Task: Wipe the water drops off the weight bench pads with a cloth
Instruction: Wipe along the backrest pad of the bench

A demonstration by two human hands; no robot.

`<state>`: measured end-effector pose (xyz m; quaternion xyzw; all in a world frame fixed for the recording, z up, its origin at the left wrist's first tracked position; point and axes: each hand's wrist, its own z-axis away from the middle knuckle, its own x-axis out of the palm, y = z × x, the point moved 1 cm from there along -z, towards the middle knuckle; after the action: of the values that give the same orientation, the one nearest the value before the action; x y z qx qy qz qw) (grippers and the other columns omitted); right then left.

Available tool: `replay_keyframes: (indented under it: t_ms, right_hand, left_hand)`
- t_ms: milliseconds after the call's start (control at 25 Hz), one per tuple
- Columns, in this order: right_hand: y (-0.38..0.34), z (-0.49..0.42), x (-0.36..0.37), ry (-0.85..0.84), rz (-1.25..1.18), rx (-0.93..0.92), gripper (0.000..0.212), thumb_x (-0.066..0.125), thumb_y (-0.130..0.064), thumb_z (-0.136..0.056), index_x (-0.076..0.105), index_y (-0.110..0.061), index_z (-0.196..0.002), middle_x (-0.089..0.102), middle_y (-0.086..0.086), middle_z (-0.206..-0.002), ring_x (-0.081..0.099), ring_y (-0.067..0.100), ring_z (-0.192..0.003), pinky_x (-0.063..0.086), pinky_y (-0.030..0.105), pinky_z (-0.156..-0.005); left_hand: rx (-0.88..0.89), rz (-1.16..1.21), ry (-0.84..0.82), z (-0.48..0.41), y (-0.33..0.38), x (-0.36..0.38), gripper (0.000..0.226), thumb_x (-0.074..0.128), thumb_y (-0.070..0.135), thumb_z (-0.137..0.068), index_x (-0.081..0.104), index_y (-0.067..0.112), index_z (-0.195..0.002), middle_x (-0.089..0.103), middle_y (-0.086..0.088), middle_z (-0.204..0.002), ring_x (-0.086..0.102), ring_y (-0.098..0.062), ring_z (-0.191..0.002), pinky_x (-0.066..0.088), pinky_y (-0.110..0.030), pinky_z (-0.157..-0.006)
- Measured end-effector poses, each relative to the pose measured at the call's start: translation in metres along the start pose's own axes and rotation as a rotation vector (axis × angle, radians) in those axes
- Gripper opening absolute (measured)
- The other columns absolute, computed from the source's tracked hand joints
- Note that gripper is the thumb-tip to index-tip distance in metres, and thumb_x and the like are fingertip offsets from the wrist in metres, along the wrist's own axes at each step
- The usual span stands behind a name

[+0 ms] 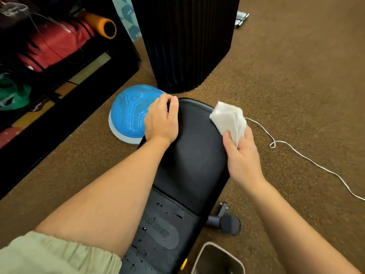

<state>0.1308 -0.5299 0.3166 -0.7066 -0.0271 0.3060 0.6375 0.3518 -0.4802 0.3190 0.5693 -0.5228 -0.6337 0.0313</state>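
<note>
At the right edge of the far pad [195, 155], a folded white cloth [229, 119] is pinched between the thumb and the fingers [229, 139] of the right hand [243, 155]. The cloth is held up past the fingertips, and its left corner lies over the pad's right rim; whether it touches the pad cannot be told. On the far left corner of the same pad, the left hand [162, 119] is laid with its fingers curled over the edge, so the pad is gripped there. The black surface between the two hands is seen dry and smooth. Nearer, past a seam, the near pad [167, 230] is dotted with water drops [177, 216], mostly on its left and middle. The left forearm is stretched across this pad's left side, and a pale green sleeve [49, 254] is seen at the near left.

A grey bench foot [227, 222] sticks out to the right of the near pad, with a light-rimmed bin [217, 260] just nearer. Everything is set on brown carpet [296, 76]. A blue dome [128, 113] lies just left of the far pad, a white cord [308, 159] trails off to the right, and a black ribbed drum [187, 42] stands beyond. A dark shelf [59, 66] at the far left holds a red bag [53, 44] and an orange roller [102, 24].
</note>
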Motion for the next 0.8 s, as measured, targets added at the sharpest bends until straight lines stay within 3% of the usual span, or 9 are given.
replay_keyframes:
  t_ms: [120,200,280,360,440,560,680,800]
  right_hand:
    - [-0.044,-0.070,0.005,-0.248,0.551,-0.031,0.054,0.032,-0.062,-0.098,0.063,-0.024,-0.121,0.065,0.000,-0.121,0.061,0.031,-0.110,0.045,0.043,-0.089]
    - [-0.066,-0.096,0.024,-0.372,0.732,-0.054,0.053,0.029,-0.059,-0.101,0.062,-0.023,-0.120,0.068,0.004,-0.114,0.059,0.033,-0.099,0.044,0.044,-0.084]
    - [-0.082,-0.109,0.048,-0.396,0.803,-0.163,0.049,0.028,-0.056,-0.104,0.060,-0.024,-0.122,0.067,0.005,-0.112,0.054,0.028,-0.091,0.039,0.042,-0.081]
    - [-0.094,-0.116,0.073,-0.425,0.876,-0.299,0.048,0.029,-0.055,-0.104,0.061,-0.025,-0.124,0.068,0.004,-0.116,0.058,0.028,-0.094,0.038,0.042,-0.081]
    - [-0.102,-0.117,0.103,-0.496,1.018,-0.444,0.050,0.029,-0.055,-0.101,0.063,-0.027,-0.125,0.068,0.004,-0.124,0.061,0.031,-0.111,0.038,0.043,-0.085]
    - [-0.107,-0.090,0.149,-0.635,1.297,-0.660,0.056,0.026,-0.056,-0.098,0.068,-0.028,-0.123,0.068,0.001,-0.128,0.055,0.028,-0.124,0.034,0.047,-0.103]
    - [-0.101,-0.030,0.183,-0.730,1.353,-0.795,0.050,0.027,-0.047,-0.098,0.070,-0.026,-0.112,0.070,-0.001,-0.119,0.055,0.024,-0.115,0.029,0.045,-0.100]
    - [-0.096,0.001,0.198,-0.780,1.266,-0.826,0.042,0.026,-0.045,-0.103,0.062,-0.027,-0.092,0.071,0.000,-0.107,0.047,0.021,-0.091,0.030,0.041,-0.087]
  left_hand:
    - [-0.066,0.029,-0.073,0.001,-0.001,-0.005,0.039,0.027,0.052,-0.102,0.056,0.027,-0.094,0.059,0.013,-0.090,0.057,-0.015,-0.095,0.041,-0.038,-0.083]
    - [-0.207,0.177,-0.125,-0.004,-0.005,-0.011,0.044,0.031,0.050,-0.105,0.065,0.022,-0.102,0.064,0.013,-0.096,0.059,-0.014,-0.100,0.041,-0.034,-0.083]
    - [-0.350,0.353,-0.166,-0.001,-0.007,-0.021,0.034,0.044,0.045,-0.107,0.069,0.024,-0.116,0.066,0.014,-0.108,0.060,-0.010,-0.106,0.041,-0.029,-0.087]
    - [-0.381,0.333,-0.198,0.010,-0.012,-0.032,0.029,0.054,0.037,-0.106,0.067,0.021,-0.127,0.066,0.009,-0.117,0.059,-0.013,-0.112,0.042,-0.029,-0.093]
    - [-0.437,0.206,-0.184,0.026,-0.032,-0.042,0.031,0.056,0.035,-0.105,0.072,0.014,-0.121,0.071,-0.003,-0.118,0.062,-0.024,-0.114,0.045,-0.036,-0.094]
    - [-0.483,0.009,-0.073,0.056,-0.071,-0.066,0.038,0.052,0.038,-0.101,0.076,0.009,-0.098,0.074,-0.017,-0.111,0.062,-0.036,-0.111,0.042,-0.040,-0.084]
    - [-0.495,-0.131,-0.014,0.073,-0.106,-0.092,0.030,0.053,0.031,-0.097,0.076,0.014,-0.101,0.073,-0.013,-0.112,0.059,-0.036,-0.110,0.043,-0.041,-0.084]
    - [-0.577,-0.019,-0.018,0.082,-0.119,-0.103,0.025,0.054,0.022,-0.100,0.076,0.016,-0.111,0.071,-0.003,-0.114,0.058,-0.022,-0.104,0.042,-0.033,-0.081]
